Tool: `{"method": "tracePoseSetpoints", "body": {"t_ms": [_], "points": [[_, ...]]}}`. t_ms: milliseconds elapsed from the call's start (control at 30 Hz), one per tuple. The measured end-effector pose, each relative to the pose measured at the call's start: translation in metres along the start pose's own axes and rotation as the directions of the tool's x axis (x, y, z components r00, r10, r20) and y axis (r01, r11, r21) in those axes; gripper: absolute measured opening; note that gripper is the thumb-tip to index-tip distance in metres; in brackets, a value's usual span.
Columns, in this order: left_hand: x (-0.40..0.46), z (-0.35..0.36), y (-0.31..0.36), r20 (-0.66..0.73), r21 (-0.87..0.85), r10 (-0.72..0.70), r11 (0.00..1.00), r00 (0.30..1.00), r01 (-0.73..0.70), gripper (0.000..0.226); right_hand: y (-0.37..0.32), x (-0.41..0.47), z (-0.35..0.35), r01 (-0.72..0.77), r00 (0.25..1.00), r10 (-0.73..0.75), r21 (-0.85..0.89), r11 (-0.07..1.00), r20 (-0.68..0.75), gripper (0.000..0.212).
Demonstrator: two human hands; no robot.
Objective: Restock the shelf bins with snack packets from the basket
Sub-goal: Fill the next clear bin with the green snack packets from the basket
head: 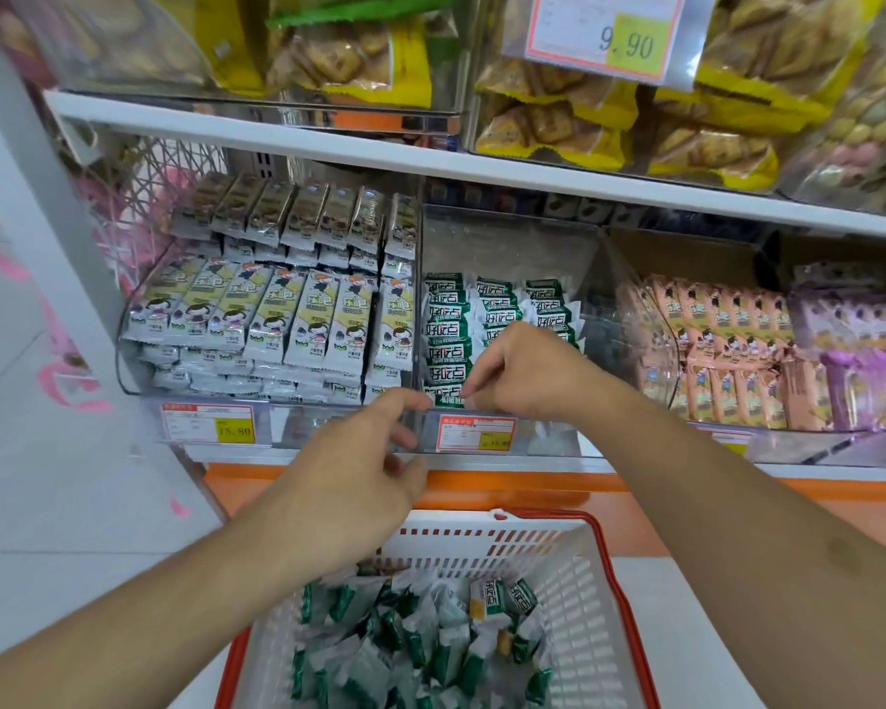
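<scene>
Snack packets (420, 642), green and white, lie loose in a heap in the basket (599, 596) at the bottom of the view; more of them stand in neat rows in the middle bin (507, 248) of the shelf (328, 145). The basket is white plastic with slotted walls and a red rim. The bin is clear hard plastic with a low front wall, and a price label (474, 434) is fixed under it. The packets are small pillow shapes of glossy, slippery film with crimped ends.

The right hand (528, 371) reaches over the front of the bin, and its fingers (474, 396) seem to pinch the front packet (448, 399) of the left row, though I cannot tell this for sure. The left hand (359, 468) hovers just before the bin edge, fingers loosely curled and holding nothing.

I think the risk is here: the rows stand on edge and lean on each other, so a push from the right hand can knock over the front packets. The smooth film can also slip from a light pinch and fall over the low wall. A packet laid crooked would spoil the row.
</scene>
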State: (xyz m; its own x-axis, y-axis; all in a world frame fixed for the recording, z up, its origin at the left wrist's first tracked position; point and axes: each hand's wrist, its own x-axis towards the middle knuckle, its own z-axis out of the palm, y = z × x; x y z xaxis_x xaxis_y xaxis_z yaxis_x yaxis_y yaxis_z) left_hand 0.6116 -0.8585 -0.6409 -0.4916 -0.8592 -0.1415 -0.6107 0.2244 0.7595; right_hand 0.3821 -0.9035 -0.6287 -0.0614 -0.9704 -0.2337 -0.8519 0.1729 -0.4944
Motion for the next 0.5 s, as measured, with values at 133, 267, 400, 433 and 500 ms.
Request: {"method": "tracePoseSetpoints", "body": {"t_ms": [133, 267, 400, 433, 500], "points": [[0.0, 0.0, 0.0, 0.004, 0.002, 0.002, 1.0, 1.0, -0.002, 0.051, 0.001, 0.003, 0.007, 0.011, 1.0, -0.011, 0.001, 1.0, 0.018, 0.011], [0.002, 0.001, 0.001, 0.007, -0.022, -0.006, 1.0, 1.0, 0.007, 0.051, 0.003, -0.001, 0.002, -0.022, 0.998, 0.016, 0.089, 0.996, 0.068, 0.017], [-0.002, -0.003, 0.001, 0.002, -0.063, -0.001, 0.998, 1.0, 0.001, 0.047, 0.001, -0.016, -0.002, 0.014, 1.0, -0.017, 0.122, 0.992, 0.019, 0.012], [-0.006, -0.005, 0.0, -0.006, -0.075, 0.001, 0.997, 1.0, -0.001, 0.044, 0.0, -0.022, -0.004, 0.022, 1.0, -0.02, 0.138, 0.99, -0.018, 0.013], [-0.013, -0.007, -0.004, -0.023, -0.076, 0.001, 0.997, 1.0, -0.002, 0.035, -0.002, -0.037, -0.009, 0.061, 0.992, -0.042, 0.153, 0.986, -0.122, 0.016]]}}
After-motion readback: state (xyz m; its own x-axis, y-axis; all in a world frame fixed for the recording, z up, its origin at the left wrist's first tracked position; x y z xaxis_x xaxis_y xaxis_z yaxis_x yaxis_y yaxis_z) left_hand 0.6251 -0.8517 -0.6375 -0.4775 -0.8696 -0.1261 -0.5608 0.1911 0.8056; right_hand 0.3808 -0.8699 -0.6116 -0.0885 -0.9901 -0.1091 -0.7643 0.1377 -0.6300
